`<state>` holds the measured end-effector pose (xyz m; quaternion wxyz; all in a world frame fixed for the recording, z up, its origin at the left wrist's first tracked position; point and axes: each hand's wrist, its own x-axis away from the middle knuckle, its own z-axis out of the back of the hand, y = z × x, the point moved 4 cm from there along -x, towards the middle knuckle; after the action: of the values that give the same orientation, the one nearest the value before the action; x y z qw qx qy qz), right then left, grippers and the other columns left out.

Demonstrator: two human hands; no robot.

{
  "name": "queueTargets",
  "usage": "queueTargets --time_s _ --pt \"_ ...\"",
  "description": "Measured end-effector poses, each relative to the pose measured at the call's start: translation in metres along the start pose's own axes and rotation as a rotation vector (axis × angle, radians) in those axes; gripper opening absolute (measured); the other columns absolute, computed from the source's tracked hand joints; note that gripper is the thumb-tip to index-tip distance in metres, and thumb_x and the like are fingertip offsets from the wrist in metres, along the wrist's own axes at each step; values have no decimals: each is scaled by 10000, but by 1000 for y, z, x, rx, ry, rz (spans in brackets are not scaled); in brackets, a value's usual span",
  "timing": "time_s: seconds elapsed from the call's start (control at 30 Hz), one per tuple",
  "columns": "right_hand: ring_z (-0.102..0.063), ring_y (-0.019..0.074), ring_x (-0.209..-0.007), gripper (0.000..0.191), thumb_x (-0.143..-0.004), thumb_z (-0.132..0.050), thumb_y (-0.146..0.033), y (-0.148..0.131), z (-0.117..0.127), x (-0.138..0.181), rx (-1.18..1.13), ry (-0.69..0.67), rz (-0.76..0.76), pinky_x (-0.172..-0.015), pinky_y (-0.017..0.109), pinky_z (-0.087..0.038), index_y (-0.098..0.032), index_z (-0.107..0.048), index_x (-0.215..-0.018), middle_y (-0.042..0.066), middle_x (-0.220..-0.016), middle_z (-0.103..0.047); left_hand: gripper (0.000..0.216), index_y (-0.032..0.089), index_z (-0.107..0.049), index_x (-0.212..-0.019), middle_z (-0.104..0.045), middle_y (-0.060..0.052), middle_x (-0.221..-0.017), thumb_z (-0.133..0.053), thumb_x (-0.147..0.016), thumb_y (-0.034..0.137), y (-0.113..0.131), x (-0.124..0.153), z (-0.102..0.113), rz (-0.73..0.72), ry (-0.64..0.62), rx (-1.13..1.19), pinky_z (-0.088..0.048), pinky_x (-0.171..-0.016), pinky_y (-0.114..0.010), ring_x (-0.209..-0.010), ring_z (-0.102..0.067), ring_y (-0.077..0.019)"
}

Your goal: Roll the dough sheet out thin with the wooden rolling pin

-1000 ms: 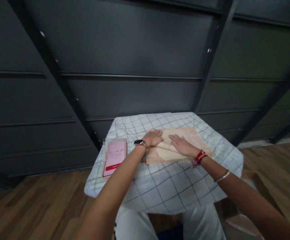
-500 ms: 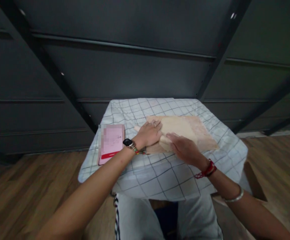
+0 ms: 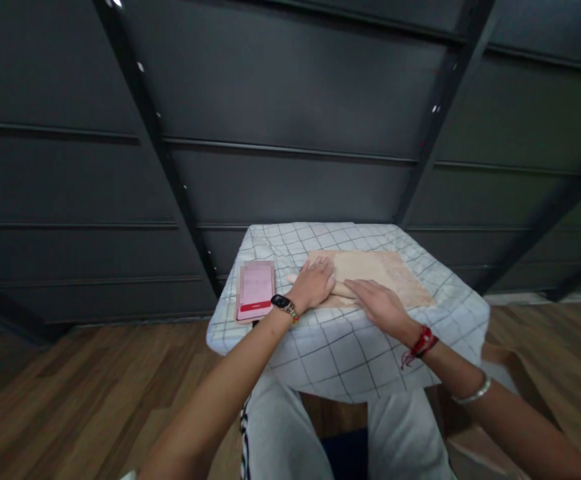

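The rolling is partly done: a cream roll (image 3: 343, 291) lies across the near-left part of the sheet (image 3: 363, 265), while the rest of that sheet lies flat beyond it and to the right, unrolled. Beneath is a peach cloth (image 3: 413, 280), spread out on the checked cover (image 3: 350, 353) of the bench. How many turns the roll has, and whether there is anything inside it, cannot be told.

The left hand (image 3: 314, 283) lies palm down over the roll, its fingers slightly apart and reaching away from the body; they press or rest on top rather than grip. One end of the roll shows past this hand, on its left. The right hand (image 3: 381, 308) is at the other end, fingers straight and close together, their tips touching the roll. The thumb is hidden, so any pinch underneath cannot be judged, but neither hand looks clamped.

A phone (image 3: 256, 283) lies at the left, near the left wrist and apart from the cloth.
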<state>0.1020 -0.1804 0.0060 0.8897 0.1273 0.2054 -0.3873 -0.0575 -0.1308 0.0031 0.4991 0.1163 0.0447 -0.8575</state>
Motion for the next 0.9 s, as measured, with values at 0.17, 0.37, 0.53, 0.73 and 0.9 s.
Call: queueTargets --time_s 0.17,0.37,0.53,0.73,0.9 --pt "-591 209 -1036 355 -876 -454 -170 47 24 -13 -134 4 5 -896 393 -480 -185 -570 -1210 93 -1135 -645 521 81 -324 -1400 -329 -137 -1476 -188 -968 338 2 -42 16 6 29 12 -206 -1114 -440 -1393 -209 -255" --pt "-607 216 -1045 331 -925 -413 -317 81 -3 -7 -354 -149 -81 -928 411 -467 -184 -621 -1145 96 -1118 -666 391 136 -495 -1226 -468 -118 -1373 -257 -938 251 -7 -73 -12 -32 -169 -6 -319 -1044 -441 -1312 -364 -267" --pt "-520 234 -1190 427 -956 -316 -345 90 -24 -8 -279 -194 -99 -980 436 -435 -128 -553 -1237 148 -1265 -581 342 140 -538 -1144 -568 -118 -1256 -340 -887 249 -9 -92 -17 -52 -278 -8 -399 -969 -351 -1166 -518 -228" --pt "-535 263 -1152 396 -948 -311 -246 64 -27 7 -16 -78 -10 -939 458 -447 -58 -510 -1234 194 -1224 -591 565 121 -345 -1379 -390 -148 -1437 -384 -853 325 6 -114 -19 -69 -362 23 -362 -1002 -331 -1266 -436 -239" --pt "-516 277 -1154 424 -917 -410 -246 22 -14 15 182 1 -169 -929 380 -440 9 -474 -1249 225 -1236 -565 630 153 -190 -1468 -200 -107 -1531 -317 -890 371 10 -93 -17 -63 -355 -4 -166 -1119 -411 -1401 -189 -253"
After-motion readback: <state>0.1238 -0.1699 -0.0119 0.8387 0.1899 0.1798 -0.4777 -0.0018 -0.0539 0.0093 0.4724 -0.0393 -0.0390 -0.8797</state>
